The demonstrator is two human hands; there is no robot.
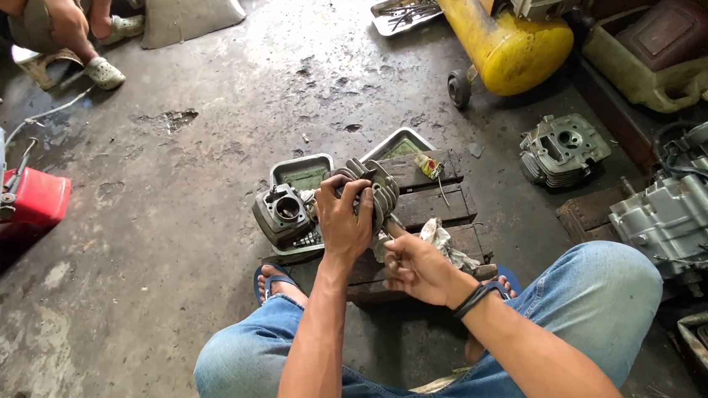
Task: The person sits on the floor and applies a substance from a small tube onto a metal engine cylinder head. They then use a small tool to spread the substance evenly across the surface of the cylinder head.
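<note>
**Finned cylinder held over a wooden pallet on a workshop floor**

Stained concrete floor [199, 152] fills most of the view, damp in patches. At its middle lies a low wooden pallet [434, 205], just ahead of the seated person's knees in blue jeans. The left hand [346, 221] is raised over the pallet, its fingers [359, 192] closed around a grey finned engine cylinder [379, 190], gripping it from the near side. The right hand [420, 268] sits lower and just beside it, fingers curled shut on a small tool or part whose kind cannot be told, close to a crumpled white rag [443, 238]. A black band circles the right wrist.

On the pallet's left edge rests a dark cylinder head [282, 213], with two shallow metal trays [305, 171] behind it. Another cylinder head [561, 153] sits on the floor to the right, near a large engine case [692, 210]. Further back stands a yellow compressor tank [506, 40]. At far left lies a red container [34, 203], and another person's legs [76, 35] show in the top corner.
</note>
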